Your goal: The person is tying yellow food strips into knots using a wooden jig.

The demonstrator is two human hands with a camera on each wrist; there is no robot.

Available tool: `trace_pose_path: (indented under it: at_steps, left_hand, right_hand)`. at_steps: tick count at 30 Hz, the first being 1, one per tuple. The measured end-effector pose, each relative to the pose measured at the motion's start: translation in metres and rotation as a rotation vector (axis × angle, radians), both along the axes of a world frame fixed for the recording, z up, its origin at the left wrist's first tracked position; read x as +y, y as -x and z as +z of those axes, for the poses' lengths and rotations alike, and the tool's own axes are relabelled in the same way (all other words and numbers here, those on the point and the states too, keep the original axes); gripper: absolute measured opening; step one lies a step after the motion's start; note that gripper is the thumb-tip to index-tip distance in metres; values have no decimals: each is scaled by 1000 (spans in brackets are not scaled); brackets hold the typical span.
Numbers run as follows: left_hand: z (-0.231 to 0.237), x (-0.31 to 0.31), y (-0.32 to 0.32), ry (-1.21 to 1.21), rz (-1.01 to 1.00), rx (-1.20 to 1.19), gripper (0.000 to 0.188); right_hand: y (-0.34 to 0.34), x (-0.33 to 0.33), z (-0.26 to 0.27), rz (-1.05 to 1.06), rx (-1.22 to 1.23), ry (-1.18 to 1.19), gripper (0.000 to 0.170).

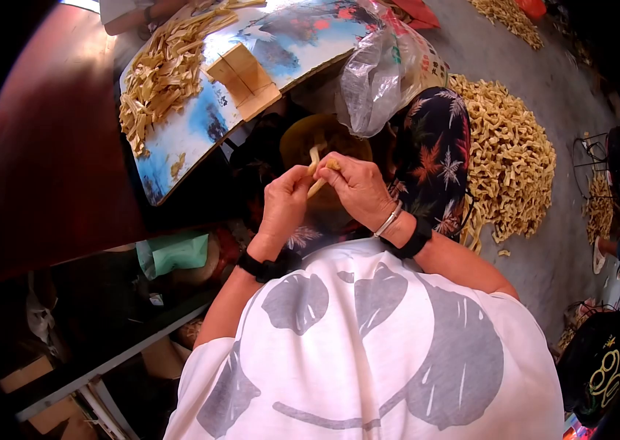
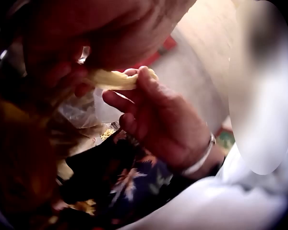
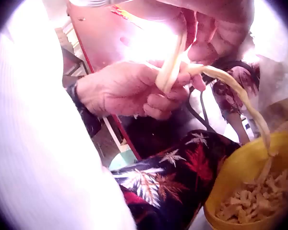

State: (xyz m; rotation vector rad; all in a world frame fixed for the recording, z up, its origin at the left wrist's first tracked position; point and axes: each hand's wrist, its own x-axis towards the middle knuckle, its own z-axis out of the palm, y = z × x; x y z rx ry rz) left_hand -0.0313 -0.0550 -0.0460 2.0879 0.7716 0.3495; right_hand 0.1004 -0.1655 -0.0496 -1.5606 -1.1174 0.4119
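Note:
A long, pale yellow, pliable strip is held between both hands, above the person's lap. In the head view, the left hand pinches it with thumb and fingers. The right hand grips it close beside, the fingertips of both hands nearly meeting. The right wrist view shows the strip bent over at the left hand's fingers, its long tail hanging into a yellow tub. Small pale pieces lie in that tub. In the left wrist view, one strip end shows at the right thumb and fingertips.
Ahead on the left, a painted tabletop bears a heap of strips and a wooden block. A clear plastic bag hangs by its right edge. A large pile of small twisted pieces covers the floor at right.

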Motion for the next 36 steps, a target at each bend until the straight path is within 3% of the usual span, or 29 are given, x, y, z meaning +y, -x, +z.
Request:
trace_pose_path:
  at_steps: [3,6,9,15,19,22,25,27,29,31,36]
  left_hand:
    - [18,-3,0,-589,-244,164,9]
    - [39,-7,-3,-724,-262,123,10]
    - [45,-6,-2,-796,-248,63,13]
    - [44,-7,-5,-756,-119,-3,21]
    - [39,-6,-8,-426,-86,-156,23]
    - [40,-8,-7,-361,-83,-184,24]
    - [34,-5,-7,-357,-25,-191,23]
    - [29,-3,-7,-275,56,-178,21]
    - [20,-2,-4,155,179,-270,10]
    - [26,-1,4,511,201,-357,7]
    - [19,-8,3,270,193,-352,3]
  right_hand:
    - [-2,10,-11,-151,-217,-223,18]
    - [0,10,-5,-20,254,198,18]
    - [0,18,6,-62,609,286,19]
    - [3,15,2,103,421,115,22]
    - [0,12,-7,127,321,65,20]
    - [-1,8,5,208,920,238,22]
    - [-8,7,3,483,1321,195,24]
    - [-13,8,4,505,1313,213,22]
    - [-12,9,8,445,1298,189,21]
    - [-13,15,9,350,1046,219,21]
    - [1,13,30,198,512,273,20]
